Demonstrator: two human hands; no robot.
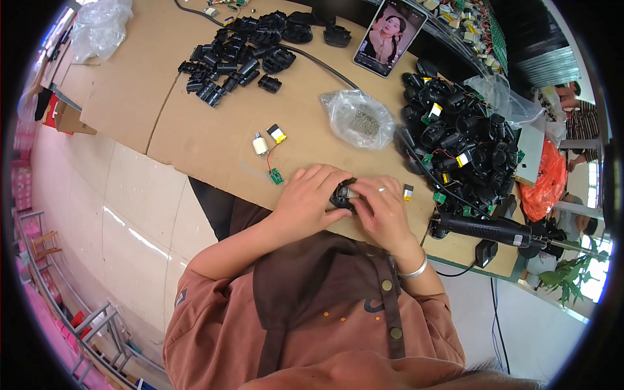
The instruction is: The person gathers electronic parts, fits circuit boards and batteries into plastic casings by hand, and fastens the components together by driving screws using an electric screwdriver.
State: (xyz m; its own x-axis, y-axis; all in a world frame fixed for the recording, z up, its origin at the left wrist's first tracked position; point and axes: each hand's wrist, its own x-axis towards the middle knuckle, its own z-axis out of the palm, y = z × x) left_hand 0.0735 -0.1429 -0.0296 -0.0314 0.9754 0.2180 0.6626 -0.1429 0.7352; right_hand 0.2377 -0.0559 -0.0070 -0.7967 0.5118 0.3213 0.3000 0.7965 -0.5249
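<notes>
Close to the table's front edge, my left hand [311, 195] is closed around one side of a black plastic housing [340, 195]. My right hand [385, 211] pinches at the housing's other side, its fingers on a pale cylindrical part that looks like a small motor [353, 193]. Fingers cover much of both pieces. Beyond my left hand lies a wired set: a white-bodied motor [260, 145], a black-and-yellow battery [277, 134] and a green circuit board [276, 176]. A loose battery [407, 192] rests just right of my right hand.
Black housings [224, 68] are piled at the far left. A clear bag of small metal pieces [365, 122] sits mid-table, with a propped phone [390, 36] behind. At right are a heap of black assemblies [455, 133], a black electric screwdriver [481, 229] and an orange bag [545, 182].
</notes>
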